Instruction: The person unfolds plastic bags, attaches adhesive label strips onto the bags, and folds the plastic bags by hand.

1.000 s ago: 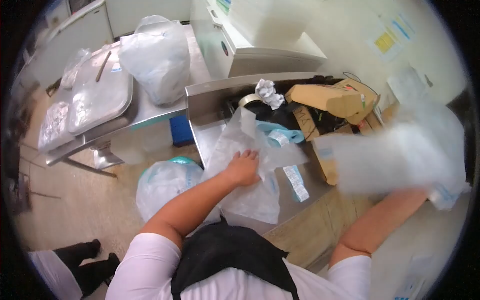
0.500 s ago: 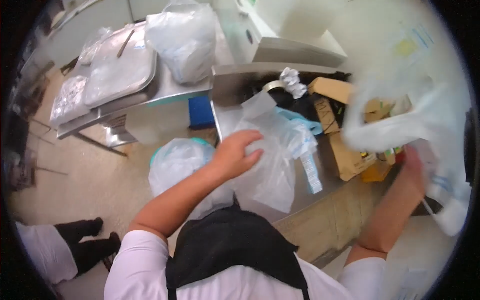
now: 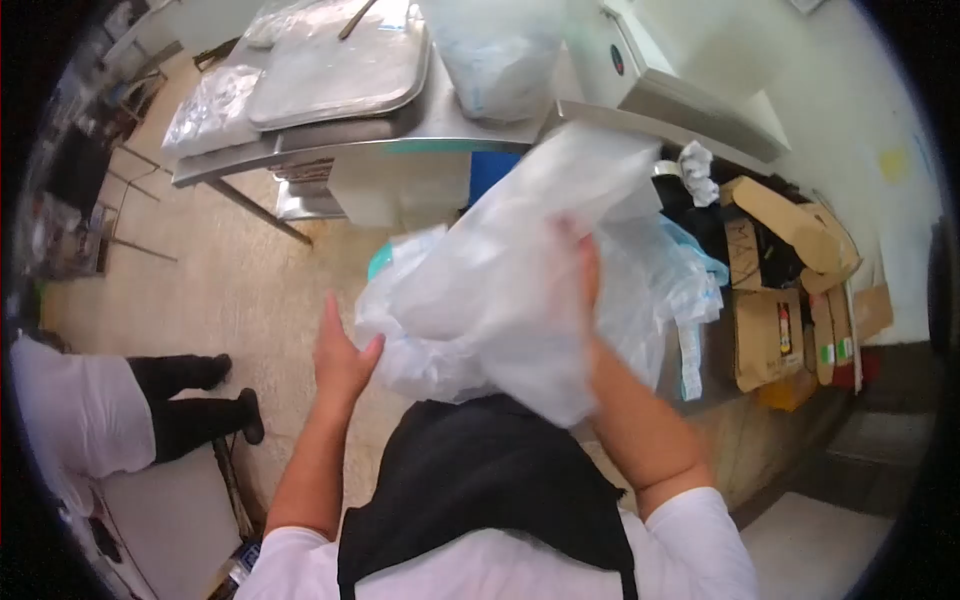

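Note:
A large, crumpled, translucent plastic bag [image 3: 500, 260] hangs in front of my black apron, partly blurred by motion. My right hand [image 3: 580, 265] grips it, with the fingers smeared and partly covered by the plastic. My left hand [image 3: 345, 352] is open, thumb and fingers apart, just left of a bag-lined bin [image 3: 425, 365]. A green rim [image 3: 380, 262] of the bin shows at its left; the big bag hides much of the rest. On the counter to the right lie more clear plastic and a blue-and-white printed strip [image 3: 690, 360].
Cardboard boxes [image 3: 770, 340] and a crumpled white paper [image 3: 698, 172] lie on the right counter. A steel table [image 3: 440, 130] at the back bears a metal tray [image 3: 340, 75] and a filled plastic bag [image 3: 495, 60]. Another person [image 3: 90, 410] stands at the left.
My right hand has swung from the far right to the middle, bringing the plastic bag along. My left hand has moved left, away from the plastic on the counter. The view has shifted.

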Motion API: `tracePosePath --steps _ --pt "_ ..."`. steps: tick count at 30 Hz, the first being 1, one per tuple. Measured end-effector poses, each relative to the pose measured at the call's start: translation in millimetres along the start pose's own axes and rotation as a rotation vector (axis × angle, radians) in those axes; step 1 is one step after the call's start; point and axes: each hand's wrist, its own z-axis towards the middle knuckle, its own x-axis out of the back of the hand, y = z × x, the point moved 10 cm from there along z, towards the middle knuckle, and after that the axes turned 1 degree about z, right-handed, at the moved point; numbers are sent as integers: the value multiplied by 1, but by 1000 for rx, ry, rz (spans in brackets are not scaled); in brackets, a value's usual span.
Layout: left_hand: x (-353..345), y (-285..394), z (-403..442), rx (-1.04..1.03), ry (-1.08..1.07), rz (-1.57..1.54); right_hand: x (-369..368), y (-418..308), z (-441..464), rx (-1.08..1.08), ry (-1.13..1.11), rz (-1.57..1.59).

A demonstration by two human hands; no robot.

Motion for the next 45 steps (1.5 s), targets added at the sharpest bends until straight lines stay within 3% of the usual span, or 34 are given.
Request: tracePosePath --steps 1,3,5,6,9,12,15,17,19,21,23,24,26,28,31,34,40,45 --pt "-21 -34 5 144 -167 -182 -21 9 -14 95 -124 -170" --pt "-42 -41 6 59 -157 -669 -85 -1 -71 723 -523 -859" --pt "-39 -3 -9 28 -91 -983 -94 56 -80 760 -696 -1006" --pt "-36 11 -15 -11 -109 -897 -99 79 -83 774 -778 -1080" --pt "-22 61 -34 -126 -224 -686 -102 131 -48 421 -839 -1533" --pt "-22 93 -52 -208 -389 -566 -66 204 3 -51 -685 -1599" --pt "-28 81 -50 -198 -377 -471 -35 268 33 84 -444 -1650" --pt "-25 55 -42 -86 -318 -422 -40 274 38 -61 -579 -1669" --pt "-14 40 -31 -78 -200 -540 -75 215 23 -187 -738 -1553" --pt "-12 28 -20 -64 -145 -596 -90 172 8 -65 -752 -1526" --pt "-8 22 -2 -73 -197 -455 -99 76 -25 218 -700 -1227" --pt "-7 26 4 -75 -217 -379 -86 43 -32 228 -646 -1112" --pt "16 62 14 -230 -19 -279 -51 -13 -43 258 -550 -875" --pt "31 100 23 -341 75 -271 17 -54 -39 147 -358 -771" --pt "30 160 25 -502 66 -479 163 -97 -38 102 183 -478" --pt "-16 203 20 -495 -267 -729 287 -121 -40 308 583 -436" --pt "-62 278 -38 -708 -476 -482 365 -71 -10 45 692 -968" --pt "-77 281 -52 -703 -558 -465 334 -64 -1 78 604 -1012"
